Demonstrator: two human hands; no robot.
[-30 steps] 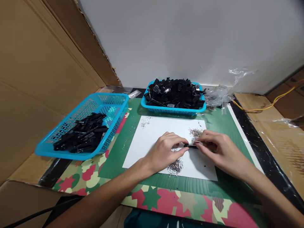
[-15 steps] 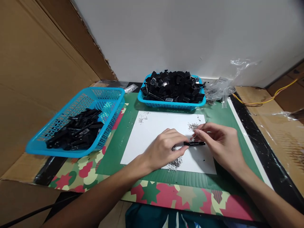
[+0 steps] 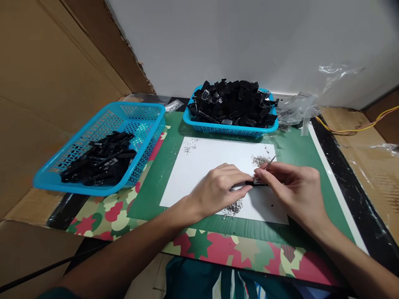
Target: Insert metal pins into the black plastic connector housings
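Observation:
My left hand (image 3: 220, 189) is closed, thumb and fingers pinching one end of a small black plastic part (image 3: 260, 184) just above the white sheet (image 3: 199, 174). A thin metal tool (image 3: 270, 162) sits pinched in my right hand (image 3: 294, 187), its lower tip at the black part; the fingers partly cover both. Under my left fingers lies a pile of tiny silvery metal pieces (image 3: 233, 206), partly hidden. A second small heap of these pieces (image 3: 259, 160) is just beyond my right fingertips.
A blue basket (image 3: 230, 129) heaped with black parts stands at the back, beside clear plastic bags (image 3: 297, 109). Another blue basket (image 3: 84, 192) with black pieces is at left. Loose metal bits (image 3: 190, 145) lie on the sheet's far left corner. A green mat (image 3: 149, 187) lies underneath.
My right hand has moved in to the black part, bringing the metal tool's tip against or very near it. My left hand keeps its pinch. The whole view has shifted slightly.

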